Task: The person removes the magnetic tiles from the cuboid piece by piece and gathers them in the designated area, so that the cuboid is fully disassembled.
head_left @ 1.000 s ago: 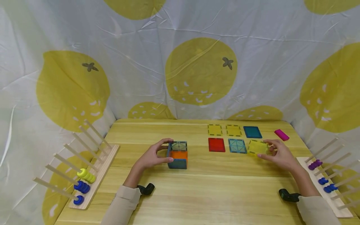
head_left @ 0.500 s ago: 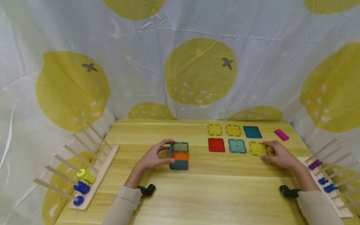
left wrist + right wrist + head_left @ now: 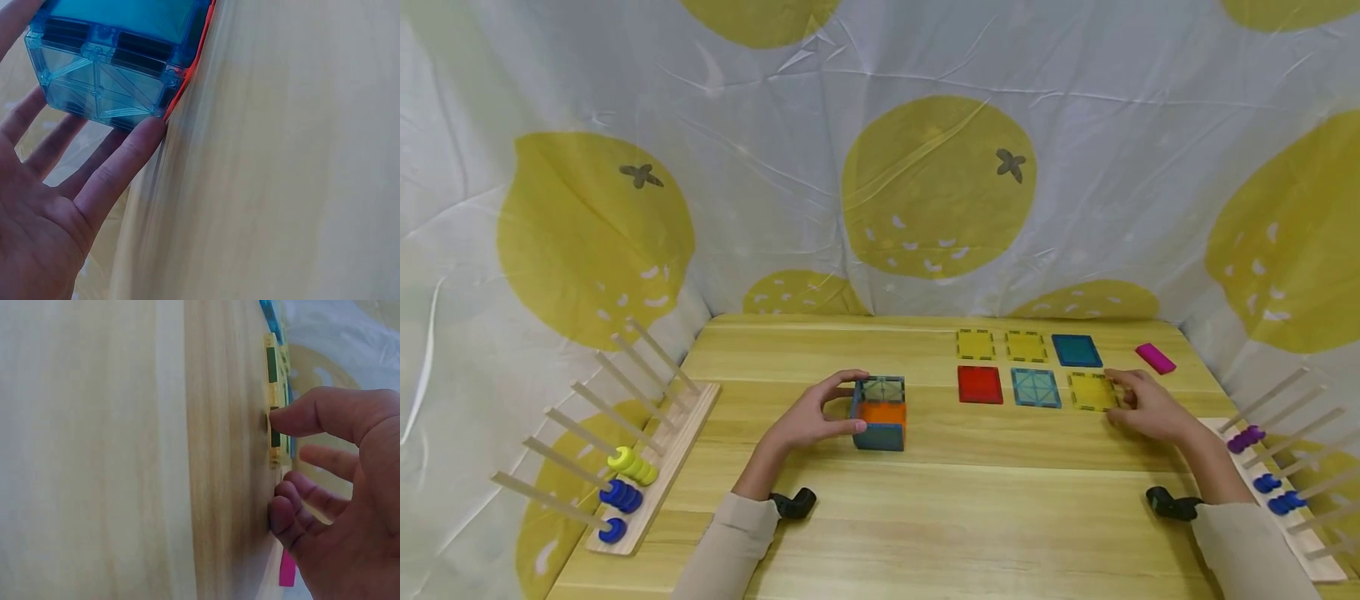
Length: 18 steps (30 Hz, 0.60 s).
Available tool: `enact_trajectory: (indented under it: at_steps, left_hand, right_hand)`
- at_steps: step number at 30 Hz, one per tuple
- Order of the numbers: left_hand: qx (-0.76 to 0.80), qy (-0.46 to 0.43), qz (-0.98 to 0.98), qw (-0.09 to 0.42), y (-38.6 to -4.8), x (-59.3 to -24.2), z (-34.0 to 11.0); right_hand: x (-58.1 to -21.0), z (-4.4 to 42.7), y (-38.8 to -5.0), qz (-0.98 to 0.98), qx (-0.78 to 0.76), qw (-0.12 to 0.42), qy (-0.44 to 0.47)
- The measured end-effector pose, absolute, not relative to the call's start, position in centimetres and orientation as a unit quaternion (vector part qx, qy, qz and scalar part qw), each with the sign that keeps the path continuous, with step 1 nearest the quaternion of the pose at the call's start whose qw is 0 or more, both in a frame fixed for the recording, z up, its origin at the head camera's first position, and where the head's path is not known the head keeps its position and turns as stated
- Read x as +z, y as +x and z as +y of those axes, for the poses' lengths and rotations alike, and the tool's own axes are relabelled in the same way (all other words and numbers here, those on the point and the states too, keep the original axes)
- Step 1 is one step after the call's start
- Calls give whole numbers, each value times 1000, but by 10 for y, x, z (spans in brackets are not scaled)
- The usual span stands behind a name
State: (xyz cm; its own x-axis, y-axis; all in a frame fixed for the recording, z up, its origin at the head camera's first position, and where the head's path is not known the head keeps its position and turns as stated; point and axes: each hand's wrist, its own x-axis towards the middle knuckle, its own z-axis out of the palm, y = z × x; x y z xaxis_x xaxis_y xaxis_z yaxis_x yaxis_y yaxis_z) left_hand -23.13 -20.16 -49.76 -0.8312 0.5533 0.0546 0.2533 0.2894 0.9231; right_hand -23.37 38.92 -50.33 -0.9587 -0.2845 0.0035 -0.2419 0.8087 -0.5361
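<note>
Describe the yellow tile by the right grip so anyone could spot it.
On the wooden table, right of centre, are two rows of tiles. This yellow tile is rightmost in the nearer row; the other two yellow tiles lie in the farther row.

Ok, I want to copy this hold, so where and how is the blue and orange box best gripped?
I'd pinch the box between its near wall and far wall, coming from the left, as the left hand does. Those walls stand upright, opposite each other, so thumb and fingers can probably span them, leaving the right side free.
</note>
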Motion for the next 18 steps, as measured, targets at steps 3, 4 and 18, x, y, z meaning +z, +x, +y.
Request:
enact_trajectory:
  at_steps: [3,4,18]
  left_hand:
    - [544,251,788,143,-231,-497,-203]
    - [547,249,786,145,-231,-497,-203]
    - [513,255,813,101,-233,-496,-203]
  right_hand:
    - [-502,387,-233,950,-283,28,-125]
    - [-500,386,-232,949,-290,25,-122]
    - [-474,330,-219,912,-386,-56,-128]
